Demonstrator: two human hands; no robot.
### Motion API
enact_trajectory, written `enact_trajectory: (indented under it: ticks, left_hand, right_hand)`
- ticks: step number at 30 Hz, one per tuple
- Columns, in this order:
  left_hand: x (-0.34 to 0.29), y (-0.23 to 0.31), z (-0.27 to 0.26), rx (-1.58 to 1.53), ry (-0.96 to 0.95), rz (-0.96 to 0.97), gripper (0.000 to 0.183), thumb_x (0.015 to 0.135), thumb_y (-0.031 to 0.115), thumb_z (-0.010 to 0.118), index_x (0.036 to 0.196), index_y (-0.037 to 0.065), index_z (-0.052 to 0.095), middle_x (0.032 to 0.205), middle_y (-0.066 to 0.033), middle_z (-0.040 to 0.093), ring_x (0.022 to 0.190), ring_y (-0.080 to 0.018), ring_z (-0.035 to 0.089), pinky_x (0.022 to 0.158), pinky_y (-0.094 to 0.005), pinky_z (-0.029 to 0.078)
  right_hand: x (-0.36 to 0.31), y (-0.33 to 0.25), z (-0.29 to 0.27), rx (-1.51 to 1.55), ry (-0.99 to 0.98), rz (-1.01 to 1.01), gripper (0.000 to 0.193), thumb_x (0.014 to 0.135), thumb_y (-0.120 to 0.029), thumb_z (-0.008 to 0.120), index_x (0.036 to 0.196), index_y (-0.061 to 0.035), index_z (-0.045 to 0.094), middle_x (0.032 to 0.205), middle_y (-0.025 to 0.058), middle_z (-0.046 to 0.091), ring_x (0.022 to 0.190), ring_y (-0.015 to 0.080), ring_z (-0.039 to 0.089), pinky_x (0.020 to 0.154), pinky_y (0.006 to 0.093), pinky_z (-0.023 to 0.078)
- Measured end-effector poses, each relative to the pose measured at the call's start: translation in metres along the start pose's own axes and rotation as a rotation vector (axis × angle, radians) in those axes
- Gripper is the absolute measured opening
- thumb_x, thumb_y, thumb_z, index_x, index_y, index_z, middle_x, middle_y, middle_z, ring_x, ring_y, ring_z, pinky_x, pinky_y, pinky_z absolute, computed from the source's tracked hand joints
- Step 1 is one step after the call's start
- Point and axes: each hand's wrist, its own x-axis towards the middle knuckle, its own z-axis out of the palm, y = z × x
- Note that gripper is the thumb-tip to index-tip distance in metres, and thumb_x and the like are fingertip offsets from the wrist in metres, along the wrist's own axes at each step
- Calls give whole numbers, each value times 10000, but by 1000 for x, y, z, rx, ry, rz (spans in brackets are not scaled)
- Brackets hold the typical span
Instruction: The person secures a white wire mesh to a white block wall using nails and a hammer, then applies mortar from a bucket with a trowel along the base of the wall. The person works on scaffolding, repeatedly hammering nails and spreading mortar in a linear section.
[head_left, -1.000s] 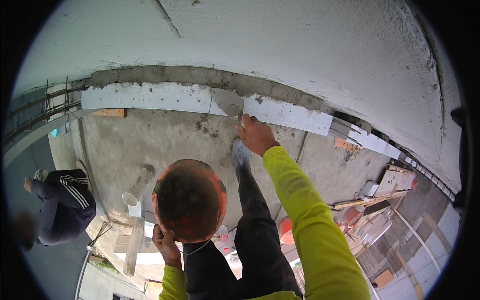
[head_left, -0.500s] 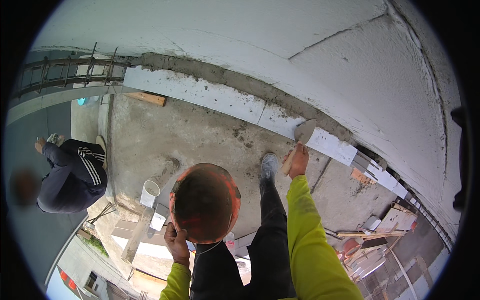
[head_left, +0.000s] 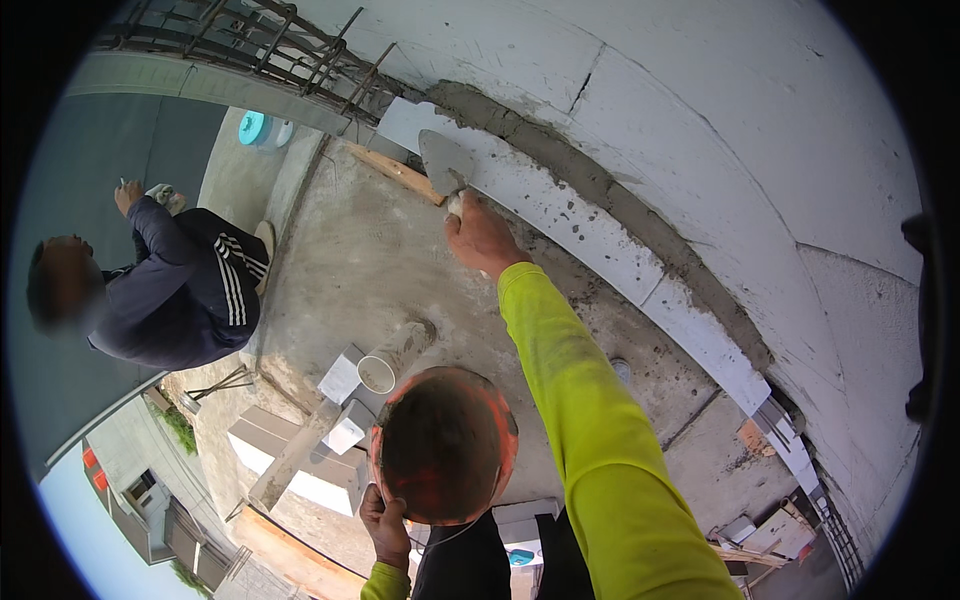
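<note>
My right hand (head_left: 484, 238) is closed round the handle of a pointed trowel (head_left: 445, 165). Its grey blade overlaps the far end of a row of white tiles (head_left: 590, 235); whether it touches them I cannot tell. Behind the tiles, a strip of wet grey mortar (head_left: 560, 152) runs along the foot of the white wall (head_left: 700, 130). With my left hand (head_left: 385, 525) I grip the rim of a round orange-red bucket (head_left: 445, 450), tilted toward me. Dark grey residue coats its inside, and its depth is shadowed.
At the left a person (head_left: 190, 275) in dark clothes sits on a ledge. Rebar (head_left: 270, 50) sticks out at the far left, past a wooden board (head_left: 395, 172). A pipe-like white cylinder (head_left: 378, 375) and boxes (head_left: 345, 428) stand left of the bucket. A teal-lidded container (head_left: 255, 128) is farther off.
My right hand has carried the trowel leftward along the tiles to their far end. My view has turned left, and the bucket, still in my left hand, appears slightly lower and farther right.
</note>
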Motion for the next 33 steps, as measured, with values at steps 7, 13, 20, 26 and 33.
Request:
enact_trajectory:
  ticks: [7, 13, 20, 26, 33]
  left_hand:
    - [7, -5, -20, -54, 49, -57, 78, 771, -12, 533, 804, 58, 528, 785, 40, 536, 698, -33, 421, 642, -195, 358]
    - [10, -3, -27, -51, 82, -67, 84, 773, -7, 531, 793, 73, 517, 774, 47, 523, 675, -29, 399, 620, -191, 339]
    - [9, -1, -21, -12, 79, -76, 102, 758, -20, 521, 766, 77, 490, 753, 37, 508, 685, -45, 411, 655, -203, 355]
    - [2, -5, -19, -84, 72, -71, 101, 749, -26, 521, 770, 68, 491, 778, 35, 531, 702, -44, 420, 665, -201, 362]
    - [-1, -16, -17, -63, 104, -86, 105, 751, -16, 530, 764, 82, 495, 782, 37, 540, 694, -43, 418, 650, -200, 353]
  right_hand:
    - [42, -25, -9, -3, 148, 190, 458, 937, -223, 583, 1236, 101, 459, 1154, 340, 595, 1051, 468, 634, 920, 503, 520]
    - [49, -34, 7, -181, 131, 94, 491, 926, -229, 596, 1251, 115, 468, 1122, 330, 617, 1062, 465, 633, 942, 502, 517]
    - [50, -20, -3, 333, -163, 223, 449, 990, -357, 564, 1168, 55, 555, 928, 184, 673, 613, 199, 670, 508, 366, 548]
    - [45, -21, 13, 806, 171, 241, 361, 1003, -329, 541, 1133, 7, 555, 791, 106, 603, 551, 194, 630, 456, 329, 524]
    - [80, -31, 17, 188, 180, 86, 466, 923, -218, 586, 1224, 123, 485, 1003, 342, 647, 1009, 464, 657, 898, 488, 538]
